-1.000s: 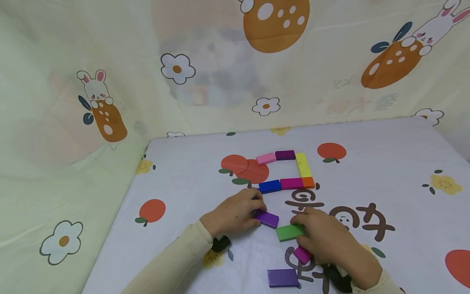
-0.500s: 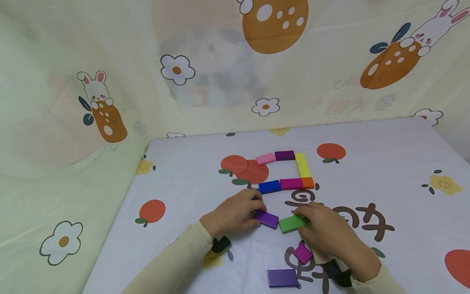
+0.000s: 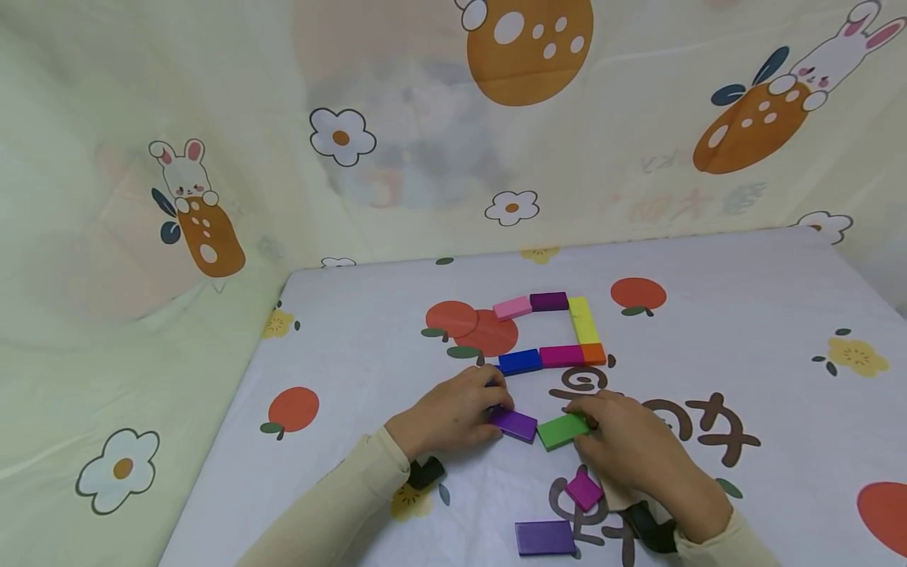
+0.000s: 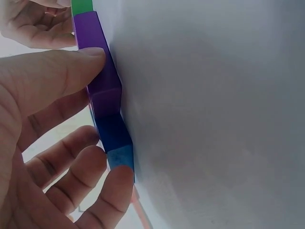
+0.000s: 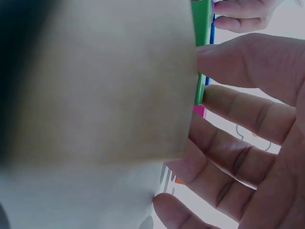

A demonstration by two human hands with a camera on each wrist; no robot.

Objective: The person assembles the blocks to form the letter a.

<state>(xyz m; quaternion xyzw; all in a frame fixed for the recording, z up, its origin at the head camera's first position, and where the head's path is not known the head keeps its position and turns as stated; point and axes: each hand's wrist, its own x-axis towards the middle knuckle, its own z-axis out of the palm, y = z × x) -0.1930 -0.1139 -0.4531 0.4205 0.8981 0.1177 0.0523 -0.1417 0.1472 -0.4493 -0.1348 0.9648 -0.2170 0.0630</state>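
Note:
In the head view my left hand pinches a purple block lying on the cloth. In the left wrist view its thumb presses the purple block; a dark blue block and a lighter blue one follow it by the other fingers. My right hand pinches a green block between thumb and index finger, the block's left end meeting the purple block's right end. The right wrist view shows the green block partly behind a blurred beige surface.
Beyond the hands, pink, dark purple, yellow, orange, magenta and blue blocks form a bent row. Nearer lie a small magenta block and another purple block.
My right hand has shifted the green block slightly up and right and tilted it. The small magenta block has turned and shows more fully. The left hand has stayed in place.

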